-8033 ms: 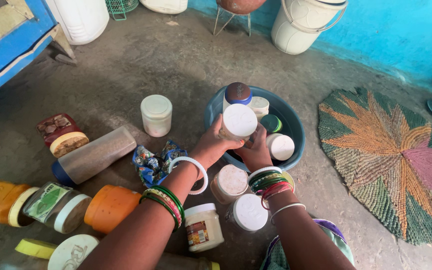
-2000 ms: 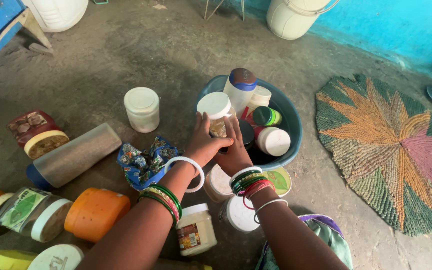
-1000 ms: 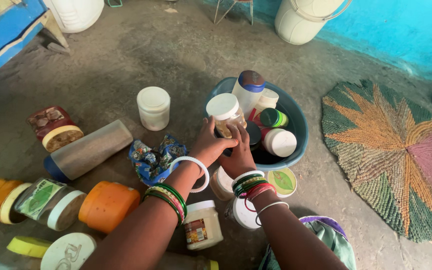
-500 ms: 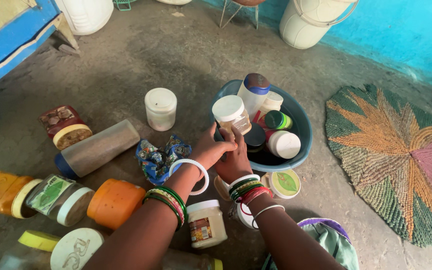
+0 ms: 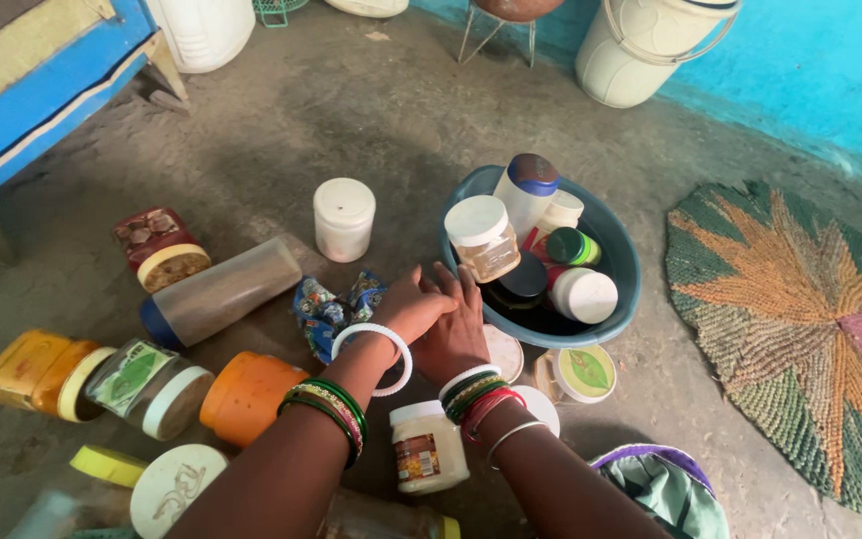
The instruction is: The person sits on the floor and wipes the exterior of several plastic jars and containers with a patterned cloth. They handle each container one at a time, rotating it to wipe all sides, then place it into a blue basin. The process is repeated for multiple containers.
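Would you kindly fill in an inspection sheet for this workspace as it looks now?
Surface: bare dusty floor.
Job's things: blue basin holding capped jars; white-lidded jar leaning inside.
Clutter: lying jars, white tub, orange container, crumpled wrappers.
Hands: left hand and right hand touching, empty, at the basin's near rim.
Cables: nothing seen.
Surroundings: woven mat, white bucket, blue bench.

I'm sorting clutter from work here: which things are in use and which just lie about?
In use:
left hand
right hand
blue basin
jars in the basin

Lying about:
white tub
orange jar
woven mat
white bucket
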